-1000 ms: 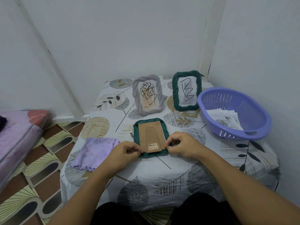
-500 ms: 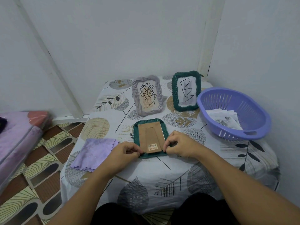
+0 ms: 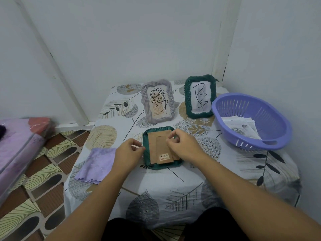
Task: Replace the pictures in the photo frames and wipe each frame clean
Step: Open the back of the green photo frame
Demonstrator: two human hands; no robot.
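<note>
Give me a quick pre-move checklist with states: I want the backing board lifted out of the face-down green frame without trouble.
1. Face-down green frame lies flat on the table: ok.
2. Backing board faces up, reachable: ok.
3. Left hand at the frame's left edge: ok.
4. Right hand at the board's right side: ok.
5. Retaining tabs all released: cannot tell.
6. Purple cloth lies ready beside the frame: ok.

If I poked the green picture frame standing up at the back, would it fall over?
Probably yes. The green standing frame stands tall and leans back, so it likely rests on a thin back prop, and a poke could tip it. It looks small and probably light. On the smooth tablecloth it might slide a little first.
</note>
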